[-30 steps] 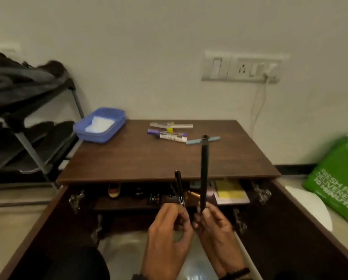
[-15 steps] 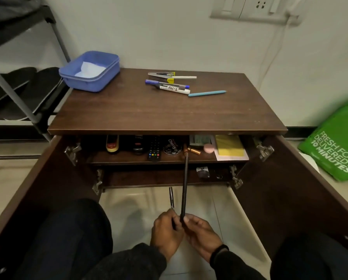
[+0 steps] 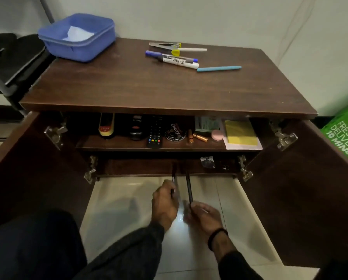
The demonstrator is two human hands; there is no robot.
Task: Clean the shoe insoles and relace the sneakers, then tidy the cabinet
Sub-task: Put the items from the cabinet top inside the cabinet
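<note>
low in the centre of the frame, the left hand is curled round a short dark pen, and the right hand pinches the near end of a long black pen. both pens point toward the cabinet, doors open, filling mid-frame. markers lie on top, upper centre.

- Left arm: dark grey knit sleeve, down to the wrist.
- Right arm: dark sleeve; a black band rings the wrist just behind the grip.
- Legs: dark trousers.
</note>
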